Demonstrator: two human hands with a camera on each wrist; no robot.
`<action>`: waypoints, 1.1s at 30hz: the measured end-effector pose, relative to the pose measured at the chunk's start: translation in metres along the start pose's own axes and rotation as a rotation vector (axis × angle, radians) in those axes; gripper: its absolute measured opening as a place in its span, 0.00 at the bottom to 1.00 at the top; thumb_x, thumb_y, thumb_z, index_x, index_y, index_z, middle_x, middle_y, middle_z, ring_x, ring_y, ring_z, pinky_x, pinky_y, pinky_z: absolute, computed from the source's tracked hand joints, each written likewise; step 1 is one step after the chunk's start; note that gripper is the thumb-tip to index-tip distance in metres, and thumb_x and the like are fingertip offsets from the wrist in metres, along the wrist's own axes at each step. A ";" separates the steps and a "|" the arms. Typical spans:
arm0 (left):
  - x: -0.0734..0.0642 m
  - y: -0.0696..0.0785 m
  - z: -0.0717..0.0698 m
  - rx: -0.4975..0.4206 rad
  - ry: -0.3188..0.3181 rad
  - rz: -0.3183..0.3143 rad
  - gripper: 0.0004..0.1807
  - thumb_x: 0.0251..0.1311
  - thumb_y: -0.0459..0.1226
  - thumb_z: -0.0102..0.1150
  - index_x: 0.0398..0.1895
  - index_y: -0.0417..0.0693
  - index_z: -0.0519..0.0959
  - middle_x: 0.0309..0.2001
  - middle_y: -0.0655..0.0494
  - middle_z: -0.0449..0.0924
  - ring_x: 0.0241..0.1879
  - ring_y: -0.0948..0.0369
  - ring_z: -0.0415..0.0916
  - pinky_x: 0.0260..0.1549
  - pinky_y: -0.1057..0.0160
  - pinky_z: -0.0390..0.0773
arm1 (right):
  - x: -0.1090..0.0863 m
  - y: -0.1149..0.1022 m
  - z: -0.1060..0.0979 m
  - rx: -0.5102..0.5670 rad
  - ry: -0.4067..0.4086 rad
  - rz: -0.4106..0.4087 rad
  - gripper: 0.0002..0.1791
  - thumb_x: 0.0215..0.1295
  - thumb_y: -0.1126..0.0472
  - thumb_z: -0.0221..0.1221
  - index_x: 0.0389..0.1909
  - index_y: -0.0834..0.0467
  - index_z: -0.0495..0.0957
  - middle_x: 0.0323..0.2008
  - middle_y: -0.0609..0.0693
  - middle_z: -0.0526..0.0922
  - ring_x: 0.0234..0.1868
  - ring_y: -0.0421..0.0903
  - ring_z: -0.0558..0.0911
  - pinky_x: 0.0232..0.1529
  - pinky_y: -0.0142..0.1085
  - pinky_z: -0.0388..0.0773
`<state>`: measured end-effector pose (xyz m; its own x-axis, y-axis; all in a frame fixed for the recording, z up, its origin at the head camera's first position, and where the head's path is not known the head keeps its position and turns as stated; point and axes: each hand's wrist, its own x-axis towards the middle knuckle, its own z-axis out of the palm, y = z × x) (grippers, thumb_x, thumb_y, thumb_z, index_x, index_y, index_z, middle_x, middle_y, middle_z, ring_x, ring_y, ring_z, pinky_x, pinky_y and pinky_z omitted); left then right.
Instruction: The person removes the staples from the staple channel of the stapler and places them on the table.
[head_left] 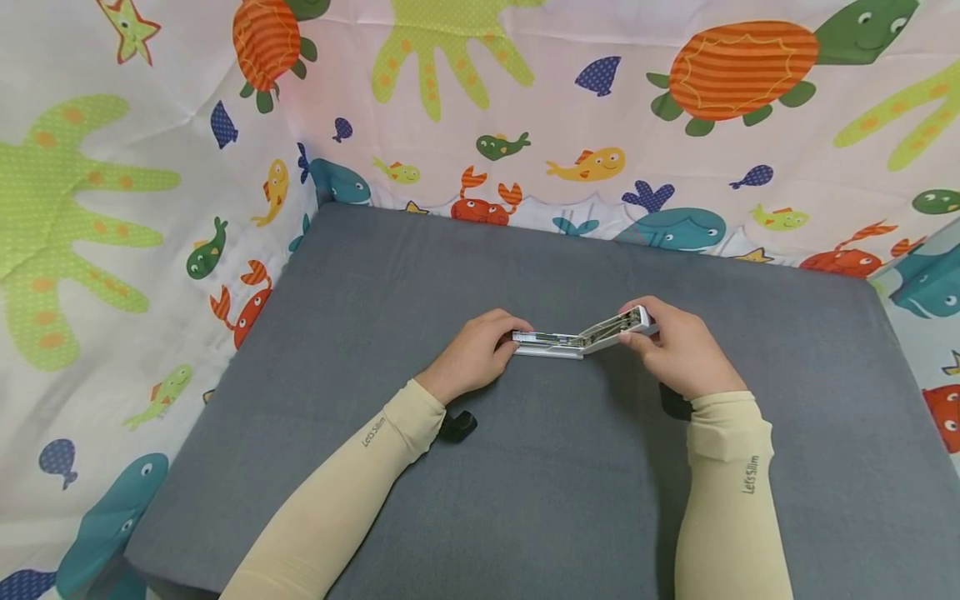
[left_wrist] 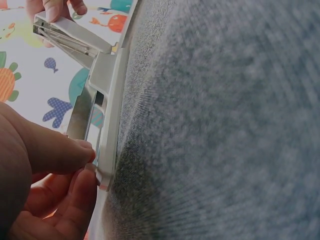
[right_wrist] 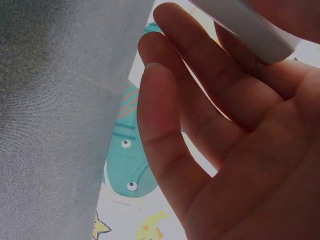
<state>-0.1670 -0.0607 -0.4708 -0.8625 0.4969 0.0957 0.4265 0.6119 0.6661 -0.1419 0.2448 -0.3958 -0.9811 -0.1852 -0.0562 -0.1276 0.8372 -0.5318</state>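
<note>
Left sleeve [head_left: 330, 504], mine: cream, close-fitting on the forearm, bunched at the cuff [head_left: 420, 410], dark lettering [head_left: 373, 432] "Let's Slim"; right sleeve [head_left: 727, 533], mine: same cream, same lettering, wrinkled cuff band [head_left: 729, 433]; small black fitting [head_left: 461, 427] at my left wrist; second black fitting [head_left: 674, 403], partly hidden, at my right; left hand [head_left: 474, 353] and right hand [head_left: 681, 350], both bare

From stapler [head_left: 573, 343]: passage at 12 toward curtain [head_left: 558, 125], at 6 between sleeves [head_left: 337, 487]; left hand [head_left: 474, 352] blocks 9, right hand [head_left: 684, 348] 3.
</note>
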 end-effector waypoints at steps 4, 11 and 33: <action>0.000 0.000 0.001 0.002 0.006 0.002 0.15 0.81 0.34 0.56 0.63 0.51 0.85 0.53 0.54 0.84 0.42 0.61 0.77 0.43 0.63 0.79 | 0.000 0.002 -0.001 -0.010 -0.006 0.016 0.17 0.77 0.56 0.65 0.62 0.56 0.80 0.45 0.57 0.86 0.41 0.54 0.82 0.38 0.42 0.74; 0.000 -0.001 0.001 0.001 0.008 -0.004 0.15 0.80 0.34 0.57 0.62 0.51 0.85 0.52 0.55 0.84 0.42 0.61 0.77 0.43 0.63 0.78 | -0.001 0.005 -0.002 -0.013 -0.021 0.051 0.18 0.77 0.56 0.64 0.63 0.56 0.80 0.45 0.58 0.85 0.40 0.54 0.80 0.35 0.41 0.73; 0.000 -0.001 0.001 -0.003 0.017 -0.010 0.15 0.79 0.33 0.58 0.62 0.52 0.86 0.50 0.56 0.84 0.42 0.62 0.77 0.43 0.63 0.78 | 0.000 0.011 0.000 0.000 -0.043 0.108 0.20 0.78 0.57 0.62 0.65 0.59 0.77 0.44 0.59 0.83 0.39 0.54 0.78 0.34 0.41 0.71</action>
<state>-0.1671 -0.0605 -0.4723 -0.8713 0.4802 0.1016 0.4169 0.6148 0.6695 -0.1437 0.2538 -0.4018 -0.9820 -0.1158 -0.1492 -0.0216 0.8537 -0.5203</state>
